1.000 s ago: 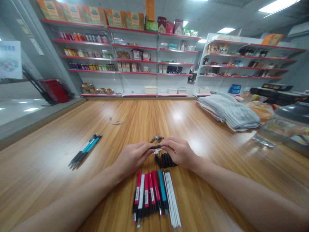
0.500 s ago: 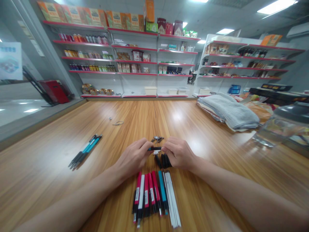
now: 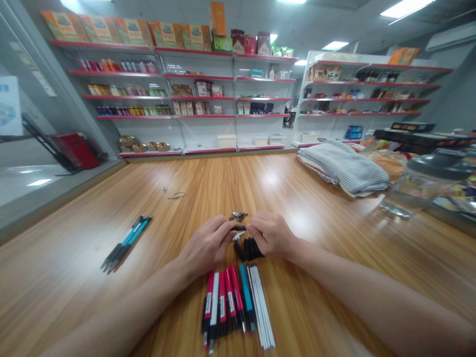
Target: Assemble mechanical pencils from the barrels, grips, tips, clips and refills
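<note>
Between my two hands lies a pen (image 3: 239,228), level, with a short black stretch of it showing. My left hand (image 3: 208,244) pinches one end and my right hand (image 3: 273,235) the other; the fingers hide the rest. Just beyond them is a small heap of metal pen tips (image 3: 238,216). Under the hands are small white parts (image 3: 238,236) and several black rubber grips (image 3: 251,248). Nearer to me lie pen barrels in a row: several pink ones (image 3: 229,292), a white one (image 3: 214,300) and a blue one (image 3: 246,287). White refills (image 3: 261,307) lie at their right.
Blue-and-black pens (image 3: 127,243) lie together at the left. Farther back are a loop of cord (image 3: 177,195) and a tiny metal piece (image 3: 164,189). Folded cloths (image 3: 344,166) and a clear water jug (image 3: 412,191) stand right. Stocked shelves (image 3: 203,98) rise behind the table.
The view has shifted slightly. Both hands keep their pinch on the pen; the bluish part seen earlier beside my left fingers no longer shows.
</note>
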Available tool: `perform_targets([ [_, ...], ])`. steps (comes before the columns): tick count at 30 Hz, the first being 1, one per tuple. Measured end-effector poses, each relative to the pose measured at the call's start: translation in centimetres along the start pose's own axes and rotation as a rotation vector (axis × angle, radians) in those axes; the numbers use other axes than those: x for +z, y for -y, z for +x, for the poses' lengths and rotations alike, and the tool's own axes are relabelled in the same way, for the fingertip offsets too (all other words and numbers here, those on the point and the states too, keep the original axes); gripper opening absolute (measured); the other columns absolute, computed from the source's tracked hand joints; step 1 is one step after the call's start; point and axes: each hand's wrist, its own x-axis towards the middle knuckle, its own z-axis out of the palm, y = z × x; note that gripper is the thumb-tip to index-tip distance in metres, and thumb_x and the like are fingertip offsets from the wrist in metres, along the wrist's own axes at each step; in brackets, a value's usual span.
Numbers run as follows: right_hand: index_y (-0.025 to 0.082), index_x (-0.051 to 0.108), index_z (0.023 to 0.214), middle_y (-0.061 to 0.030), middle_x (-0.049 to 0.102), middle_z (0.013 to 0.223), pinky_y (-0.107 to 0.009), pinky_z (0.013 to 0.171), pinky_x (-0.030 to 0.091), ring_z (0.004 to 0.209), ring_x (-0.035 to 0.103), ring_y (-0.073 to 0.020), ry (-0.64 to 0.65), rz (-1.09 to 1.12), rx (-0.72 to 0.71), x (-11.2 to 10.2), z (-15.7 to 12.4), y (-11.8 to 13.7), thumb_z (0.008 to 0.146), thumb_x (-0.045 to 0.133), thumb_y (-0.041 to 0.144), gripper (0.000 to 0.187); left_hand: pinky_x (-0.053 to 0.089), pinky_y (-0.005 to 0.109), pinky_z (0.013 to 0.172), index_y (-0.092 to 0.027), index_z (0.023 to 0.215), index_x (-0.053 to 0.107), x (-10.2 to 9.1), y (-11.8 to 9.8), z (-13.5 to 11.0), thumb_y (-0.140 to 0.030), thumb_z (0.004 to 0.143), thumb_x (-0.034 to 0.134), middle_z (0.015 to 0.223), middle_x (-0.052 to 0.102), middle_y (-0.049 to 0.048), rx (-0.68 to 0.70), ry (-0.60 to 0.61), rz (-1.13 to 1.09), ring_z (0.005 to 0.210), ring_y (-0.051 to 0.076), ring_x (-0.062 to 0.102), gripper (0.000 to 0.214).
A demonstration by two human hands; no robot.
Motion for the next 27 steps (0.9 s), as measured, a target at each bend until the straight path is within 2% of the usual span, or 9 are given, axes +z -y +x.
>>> perform_targets([
  [3, 0.018, 0.046, 0.073, -0.0024, 0.054, 0.070, -0.028, 0.062, 0.029, 0.067, 0.046, -0.0132, 0.009, 0.000, 0.023, 0.2, 0.3, -0.1, 0.095, 0.038, 0.027, 0.025, 0.045, 0.031, 0.085, -0.017, 0.118, 0.053, 0.2, 0.1, 0.1, -0.018, 0.095, 0.041, 0.101, 0.055, 0.0085, 0.011, -0.015, -0.038, 0.094, 0.018, 0.054, 0.026],
  [8, 0.018, 0.044, 0.070, -0.0017, 0.051, 0.067, -0.028, 0.060, 0.028, 0.063, 0.044, -0.0130, -0.041, 0.027, -0.021, 0.5, 0.5, -0.1, 0.094, 0.040, 0.025, 0.026, 0.044, 0.031, 0.082, -0.018, 0.106, 0.055, 0.2, 0.2, 0.0, -0.020, 0.095, 0.044, 0.098, 0.057, 0.0069, -0.041, -0.060, -0.034, 0.091, 0.018, 0.055, 0.016],
  [12, 0.018, 0.042, 0.066, -0.0006, 0.047, 0.063, -0.029, 0.057, 0.026, 0.059, 0.040, -0.0123, -0.092, 0.056, -0.035, 0.3, -0.1, -0.2, 0.092, 0.042, 0.023, 0.027, 0.043, 0.034, 0.081, -0.016, 0.100, 0.054, -0.5, -0.3, 0.2, -0.028, 0.090, 0.052, 0.094, 0.060, 0.0071, -0.086, -0.082, 0.007, 0.089, 0.020, 0.055, 0.015],
  [15, 0.018, 0.042, 0.065, -0.0008, 0.046, 0.062, -0.029, 0.057, 0.026, 0.059, 0.041, -0.0124, -0.140, 0.069, -0.007, -0.1, -0.5, -0.7, 0.092, 0.042, 0.021, 0.027, 0.041, 0.036, 0.084, -0.016, 0.100, 0.058, -1.2, -0.4, 0.4, -0.029, 0.091, 0.049, 0.096, 0.061, 0.0080, -0.130, -0.079, -0.024, 0.093, 0.022, 0.055, 0.018],
  [17, 0.018, 0.042, 0.064, -0.0008, 0.046, 0.062, -0.029, 0.056, 0.026, 0.059, 0.041, -0.0124, -0.162, 0.077, 0.014, -0.2, -0.7, -1.1, 0.092, 0.042, 0.020, 0.027, 0.041, 0.030, 0.073, -0.016, 0.086, 0.061, -1.4, -0.1, 0.4, -0.030, 0.092, 0.046, 0.080, 0.060, 0.0050, -0.237, -0.088, -0.116, 0.079, 0.019, 0.055, 0.022],
  [19, 0.018, 0.042, 0.064, -0.0008, 0.045, 0.061, -0.029, 0.056, 0.026, 0.058, 0.040, -0.0125, -0.178, 0.081, 0.024, -0.3, -0.8, -1.5, 0.091, 0.043, 0.020, 0.028, 0.034, 0.024, 0.055, -0.016, 0.068, 0.058, -1.2, 0.6, 0.2, -0.035, 0.092, 0.046, 0.060, 0.050, 0.0005, -0.404, -0.105, -0.289, 0.058, 0.013, 0.047, 0.033],
  [22, 0.018, 0.042, 0.064, -0.0006, 0.044, 0.061, -0.029, 0.056, 0.025, 0.058, 0.039, -0.0123, -0.188, 0.088, 0.022, -0.3, -0.8, -1.6, 0.091, 0.043, 0.019, 0.027, 0.020, 0.022, 0.043, -0.015, 0.062, 0.052, -0.7, 1.8, -0.3, -0.044, 0.090, 0.050, 0.051, 0.035, -0.0038, -0.592, -0.087, -0.662, 0.044, 0.008, 0.029, 0.040],
  [24, 0.018, 0.041, 0.065, -0.0003, 0.044, 0.062, -0.029, 0.056, 0.025, 0.058, 0.039, -0.0120, -0.181, 0.108, 0.024, -0.2, -0.6, -1.5, 0.091, 0.043, 0.019, 0.027, 0.018, 0.021, 0.043, -0.015, 0.066, 0.052, -0.4, 2.3, -0.6, -0.045, 0.089, 0.052, 0.051, 0.034, -0.0045, -0.623, -0.082, -0.819, 0.044, 0.007, 0.027, 0.038],
  [27, 0.018, 0.039, 0.065, 0.0005, 0.042, 0.061, -0.028, 0.055, 0.025, 0.057, 0.038, -0.0115, -0.179, 0.159, 0.035, -0.1, -0.4, -1.0, 0.092, 0.042, 0.019, 0.027, 0.023, 0.020, 0.044, -0.014, 0.072, 0.056, -0.5, 2.4, -0.8, -0.041, 0.088, 0.057, 0.054, 0.042, -0.0032, -0.596, -0.149, -0.826, 0.047, 0.007, 0.034, 0.031],
])
